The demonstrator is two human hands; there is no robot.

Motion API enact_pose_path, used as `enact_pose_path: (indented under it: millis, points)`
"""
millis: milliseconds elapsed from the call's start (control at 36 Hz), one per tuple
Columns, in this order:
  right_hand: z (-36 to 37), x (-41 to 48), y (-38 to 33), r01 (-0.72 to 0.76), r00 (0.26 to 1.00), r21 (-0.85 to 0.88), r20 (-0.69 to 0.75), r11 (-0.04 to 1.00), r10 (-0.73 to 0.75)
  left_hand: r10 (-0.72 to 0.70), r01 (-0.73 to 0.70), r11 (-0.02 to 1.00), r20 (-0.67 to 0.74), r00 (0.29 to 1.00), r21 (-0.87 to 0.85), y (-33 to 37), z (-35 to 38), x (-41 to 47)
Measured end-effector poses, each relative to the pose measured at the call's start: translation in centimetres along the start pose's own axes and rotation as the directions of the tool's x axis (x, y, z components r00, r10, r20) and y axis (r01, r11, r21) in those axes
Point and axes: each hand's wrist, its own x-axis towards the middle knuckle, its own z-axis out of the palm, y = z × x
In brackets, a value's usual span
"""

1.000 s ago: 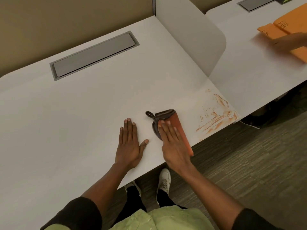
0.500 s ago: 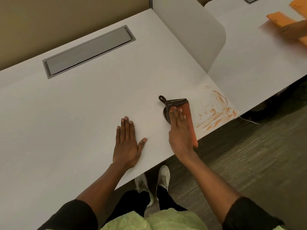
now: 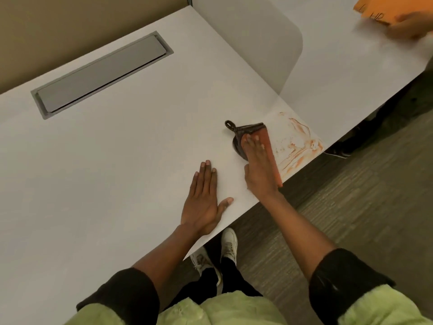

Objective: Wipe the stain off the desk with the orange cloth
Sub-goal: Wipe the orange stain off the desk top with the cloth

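Observation:
An orange cloth [image 3: 270, 146] with a dark brown edge and hanging loop lies flat on the white desk [image 3: 121, 160] near its front right corner. My right hand [image 3: 257, 167] presses down on it, fingers together and flat. Orange streaks of the stain [image 3: 297, 144] spread just to the right of the cloth, reaching the desk's front edge. My left hand [image 3: 203, 202] rests palm down on the desk, fingers spread, a little to the left of the cloth and holding nothing.
A grey cable hatch [image 3: 100, 73] is set into the desk at the back left. A white divider panel [image 3: 262, 43] stands behind the stain. On the neighbouring desk, another person's hand [image 3: 410, 24] rests by orange paper [image 3: 384, 8]. The desk's edge runs just below my hands.
My right hand has slid the cloth to the right and away from me, closer to the stain. My left hand has stayed flat in place.

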Motion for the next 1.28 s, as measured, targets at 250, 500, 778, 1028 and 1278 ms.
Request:
enact_pose_path:
  millis: [250, 500, 778, 1028, 1278]
  points:
    - [-1.6, -4.9, 1.1, 0.102, 0.995, -0.001, 0.008, 0.995, -0.102, 0.018, -0.017, 1.000, -0.039, 0.999, 0.020, -0.4, 0.3, 0.2]
    - [-0.4, -0.4, 0.8, -0.031, 0.998, -0.015, -0.056, 0.999, 0.030, 0.020, -0.018, 0.999, -0.062, 0.998, 0.026, -0.2, 0.3, 0.1]
    - [-1.7, -4.8, 1.3, 0.000, 1.000, -0.044, -0.003, 0.999, -0.001, 0.030, -0.028, 0.999, -0.077, 0.997, 0.021, -0.1, 0.3, 0.0]
    - [-0.6, 0.3, 0.9, -0.118, 0.991, -0.053, -0.063, 0.992, 0.115, 0.029, -0.025, 0.999, -0.087, 0.996, 0.043, -0.3, 0.5, 0.1]
    - [-1.1, -4.2, 1.0, -0.008, 1.000, -0.058, 0.010, 0.998, 0.008, 0.021, -0.018, 0.999, -0.098, 0.995, 0.037, -0.4, 0.9, 0.2]
